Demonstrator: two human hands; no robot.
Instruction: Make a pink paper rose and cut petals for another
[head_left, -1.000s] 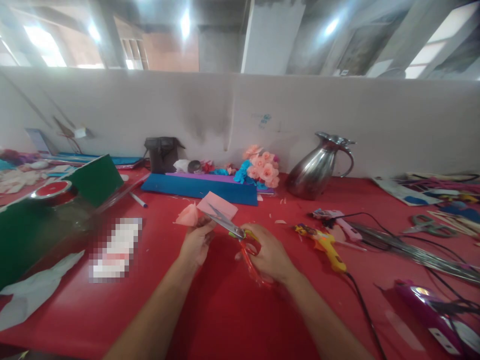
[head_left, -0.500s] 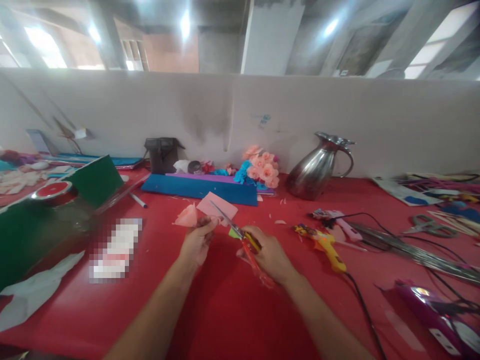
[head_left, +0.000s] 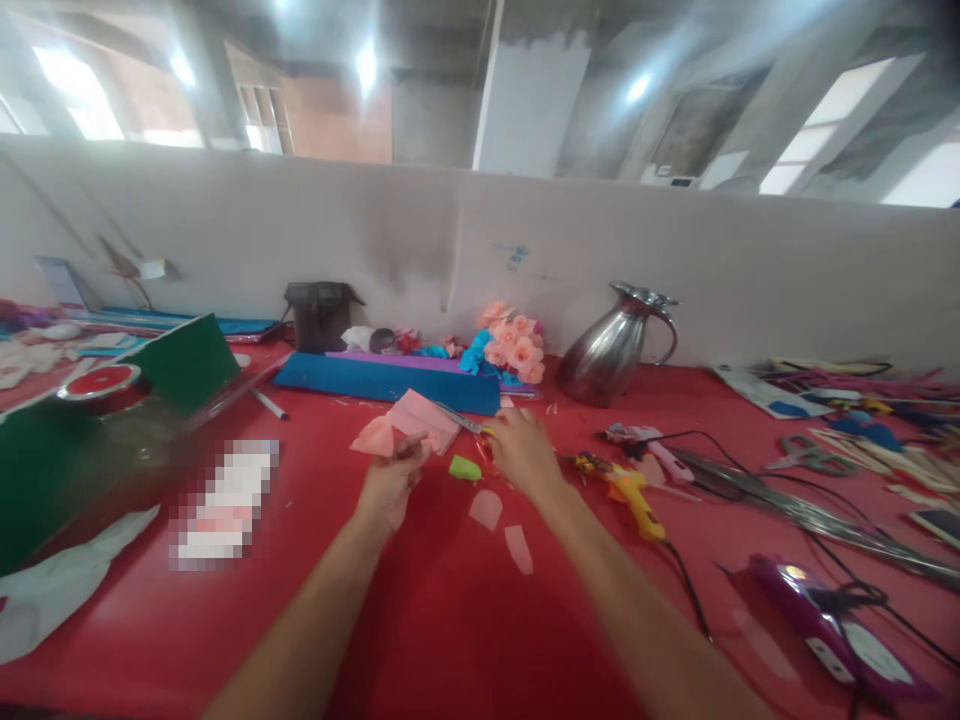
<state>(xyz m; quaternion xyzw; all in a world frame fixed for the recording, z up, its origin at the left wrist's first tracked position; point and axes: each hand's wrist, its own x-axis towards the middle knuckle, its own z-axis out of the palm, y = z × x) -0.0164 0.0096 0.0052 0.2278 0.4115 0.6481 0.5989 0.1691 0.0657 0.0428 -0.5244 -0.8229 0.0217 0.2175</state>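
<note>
Fingers [head_left: 411, 450] of the left hand [head_left: 390, 485] are pinched shut on the lower edge of a folded pink paper [head_left: 426, 420]. They hold it just off the red desk [head_left: 450, 640], with its free edge turned toward the other hand. A peach piece [head_left: 375, 436] fans out beside it, from the same pinch as far as I can tell. The right hand [head_left: 521, 450] is curled closed over the handles of the scissors [head_left: 459, 418] and hides them. Only the blades show, poking out leftward to meet the paper's right edge, and they are too blurred to say whether they are parted. Holding the sheet up rather than flat seems to leave the blades room beneath it.

From the head camera, the only view, small leavings lie right by the hands. A green scrap [head_left: 465, 467] sits between the hands, and two pink offcuts [head_left: 486, 508] lie a little nearer the person, about where a cut would drop them. A yellow glue gun [head_left: 630, 490] rests just right of the right hand, its cord trailing toward the person, likely kept within easy reach. Back by the wall stand a steel jug [head_left: 611, 345], a bunch of paper flowers [head_left: 514, 345] and a long blue roll [head_left: 382, 380], all well apart from the hands.
</note>
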